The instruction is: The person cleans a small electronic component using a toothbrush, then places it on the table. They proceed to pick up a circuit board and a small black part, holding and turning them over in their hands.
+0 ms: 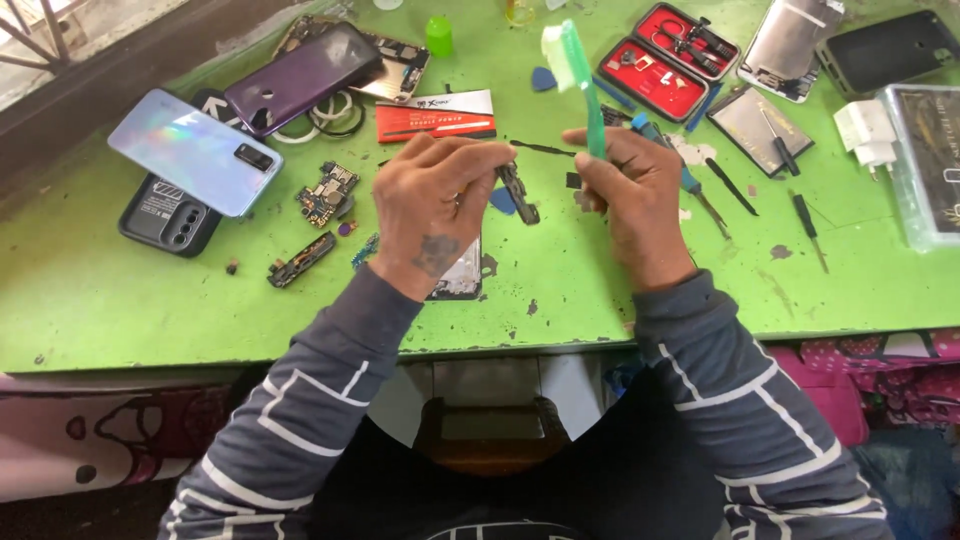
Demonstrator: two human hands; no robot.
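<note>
My left hand [432, 205] pinches a small dark phone part [518, 193], a narrow strip, above the green table [120, 300]. My right hand [632, 190] grips a green toothbrush [582, 85] upright, its white bristle head at the top. The two hands are close together, the brush handle just right of the part. Under my left hand lies an opened phone frame [462, 278], mostly hidden.
A pale iridescent phone [195, 150] lies over a black case [165, 215] at left, a purple phone [300, 75] behind it. Circuit boards [328, 192], a red tool kit [668, 58], screwdrivers [808, 225], a white charger [868, 132], a red-and-white packet [436, 115] and phone backs [885, 50] lie around.
</note>
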